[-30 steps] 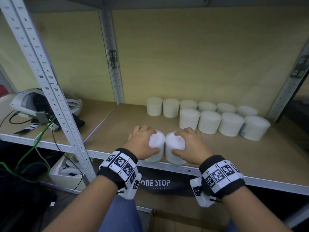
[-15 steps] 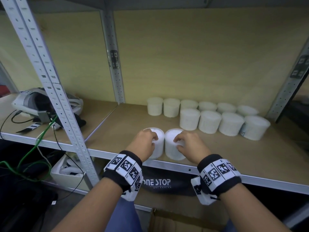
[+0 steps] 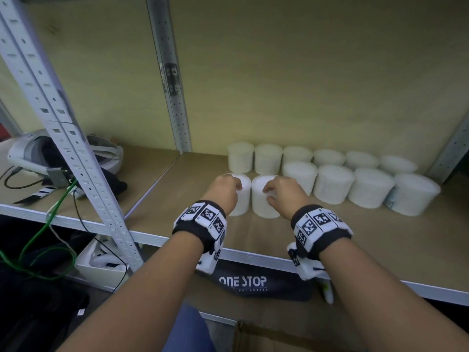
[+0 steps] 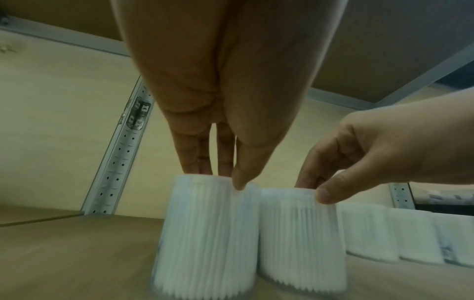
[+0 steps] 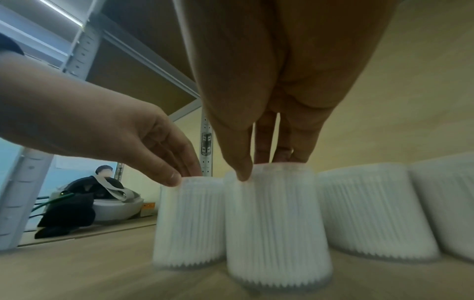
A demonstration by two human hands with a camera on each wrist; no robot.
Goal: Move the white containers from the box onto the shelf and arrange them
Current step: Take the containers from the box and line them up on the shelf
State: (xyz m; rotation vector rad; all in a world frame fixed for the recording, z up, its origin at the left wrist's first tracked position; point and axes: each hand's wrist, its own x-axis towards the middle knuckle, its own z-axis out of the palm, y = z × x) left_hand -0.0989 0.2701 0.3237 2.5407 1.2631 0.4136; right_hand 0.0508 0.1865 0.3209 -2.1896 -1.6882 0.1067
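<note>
Two white ribbed containers stand side by side on the wooden shelf [image 3: 380, 237], at the left end of the front row. My left hand [image 3: 223, 191] pinches the top rim of the left container [image 3: 242, 201], thumb on the near side and fingers behind. My right hand [image 3: 281, 194] pinches the right container [image 3: 261, 201] the same way. The left wrist view shows my left hand [image 4: 223, 176] on its container [image 4: 205, 233]. In the right wrist view my right hand [image 5: 259, 168] is on its container [image 5: 274, 223]. Both containers are upright and touch each other.
Several more white containers fill a back row [image 3: 322, 157] and a front row [image 3: 368, 186] to the right. A metal upright [image 3: 76, 148] stands at the left, with a headset [image 3: 50, 153] and green cable [image 3: 38, 237] beyond. A cardboard box [image 3: 266, 336] lies below.
Both containers have slid back from the shelf's front edge to the left end of the front row. My hands have shifted from wrapping their sides to pinching their tops.
</note>
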